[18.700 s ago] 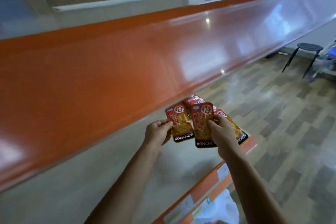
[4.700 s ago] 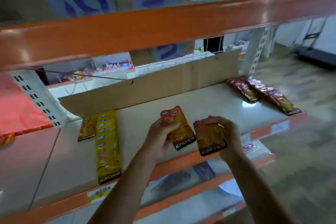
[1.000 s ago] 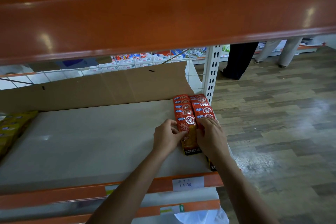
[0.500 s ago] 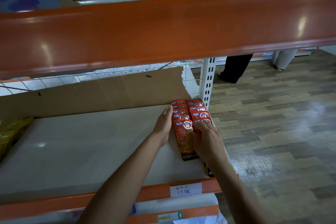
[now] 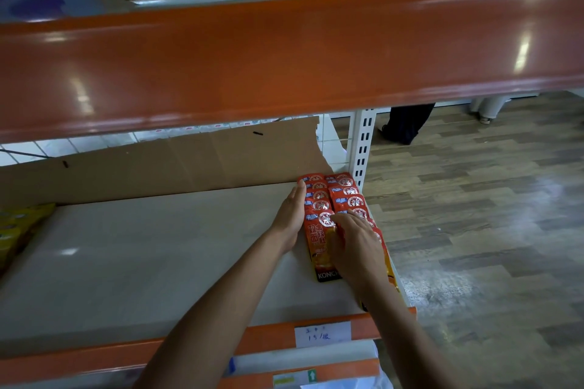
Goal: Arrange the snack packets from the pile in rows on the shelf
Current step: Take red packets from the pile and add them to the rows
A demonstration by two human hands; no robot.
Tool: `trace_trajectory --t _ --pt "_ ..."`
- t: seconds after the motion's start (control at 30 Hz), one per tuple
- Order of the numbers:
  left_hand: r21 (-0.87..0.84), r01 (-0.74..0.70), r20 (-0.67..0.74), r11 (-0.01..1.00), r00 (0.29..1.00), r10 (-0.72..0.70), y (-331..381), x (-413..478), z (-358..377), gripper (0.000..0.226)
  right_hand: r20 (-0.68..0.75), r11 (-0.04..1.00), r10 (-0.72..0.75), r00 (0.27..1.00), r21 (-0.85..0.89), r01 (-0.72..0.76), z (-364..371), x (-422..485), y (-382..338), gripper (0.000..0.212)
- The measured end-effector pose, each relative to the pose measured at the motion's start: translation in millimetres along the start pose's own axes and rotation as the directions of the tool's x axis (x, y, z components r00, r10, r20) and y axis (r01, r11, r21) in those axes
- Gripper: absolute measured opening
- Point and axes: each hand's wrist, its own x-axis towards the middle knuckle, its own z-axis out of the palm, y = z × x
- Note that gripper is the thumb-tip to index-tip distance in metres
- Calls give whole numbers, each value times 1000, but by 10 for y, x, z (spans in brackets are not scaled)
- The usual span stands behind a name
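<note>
While glossy red packets (image 5: 319, 199) overlap in two rows at the shelf's (image 5: 151, 249) right edge, left hand (image 5: 291, 217) and right hand (image 5: 354, 248) press them flat-fingered, each grip holding nothing.

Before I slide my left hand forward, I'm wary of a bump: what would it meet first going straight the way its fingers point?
Most likely the cardboard sheet standing at the back of the shelf: the left hand lies flat beside the red snack packets, fingertips pointing at it.
</note>
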Motion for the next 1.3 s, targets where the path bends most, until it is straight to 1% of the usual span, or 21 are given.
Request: trace_trajectory --t 0.03,0.07,0.13,0.17,0.2,0.3,0.33,0.43,0.5,0.63,0.77,0.9,0.97,1.1,1.2,1.3 --pt "108 -43 -9 993 999 44 2 -42 -6 59 2 1000 -9 1000 -5 9 7 5 -15 32" --pt "238 -102 -19 966 994 109 10 -98 -22 56 5 1000 -24 1000 -11 24 19 9 -32 33" --pt "472 -200 -37 859 969 246 16 -218 -77 44 16 998 -66 998 -22 66 56 6 -83 33" --pt "556 -231 -34 799 954 299 9 -274 -119 43 24 996 -83 996 -22 84 84 4 -117 32" --pt "624 -238 -25 744 946 323 -12 -318 -177 44 29 995 -99 995 -18 99 117 -2 -163 30" --pt "765 -234 -3 599 930 367 -128 -440 -429 50 18 982 -190 982 5 190 298 -21 -298 20" --pt "794 -227 3 564 929 369 -168 -487 -537 50 26 977 -214 976 5 214 370 -36 -361 20" --pt "856 -199 0 476 923 385 -243 -670 -885 50 69 976 -216 974 3 217 603 -124 -610 33" --pt "876 -172 -25 450 917 399 -277 -813 -1160 48 99 973 -229 968 6 229 781 -204 -820 38" --pt "902 -99 -107 421 893 438 -341 -1184 -1867 48 167 955 -296 940 37 294 1205 -381 -1383 41" --pt "903 -29 -203 428 850 486 -440 -1698 -2714 49 221 938 -347 911 82 337 1719 -645 -2108 41" --pt "878 49 -329 476 783 528 -654 -2215 -3580 49 244 918 -396 885 140 372 2249 -968 -2834 42" --pt "852 86 -388 517 767 512 -768 -2433 -3975 48 267 906 -421 867 165 389 2491 -1133 -3161 44" --pt "828 161 -465 537 733 497 -918 -2799 -4649 48 291 864 -501 815 226 450 2953 -1402 -3718 39" --pt "792 226 -547 567 675 495 -972 -3007 -5030 45 260 816 -570 779 284 503 3215 -1549 -4088 33" --pt "765 263 -602 588 616 509 -974 -3150 -5378 45 252 780 -620 743 304 547 3463 -1632 -4458 35"
